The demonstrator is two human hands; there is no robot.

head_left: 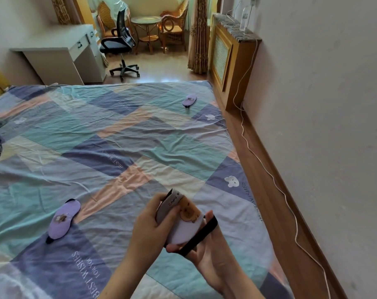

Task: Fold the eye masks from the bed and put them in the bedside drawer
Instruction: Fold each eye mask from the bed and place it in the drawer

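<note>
We are partway through the first fold, as far as we can judge. Our left hand grips the upper end of the white eye mask, thumb over its cartoon face, bending that end over toward us, while our right hand cradles the lower end from beneath, fingers curled up around it with the black strap running across them. The mask is held in the air just above the near part of the bed, its long axis running from the upper left down toward the lower right, the printed face turned up.

Two purple masks are not yet folded, we think: the near purple mask lies flat on the bed to the left of our hands, long axis tilted up to the right; the far purple mask lies near the bed's far right corner. The bedside drawer is not in view, so nothing shows as stowed.
</note>
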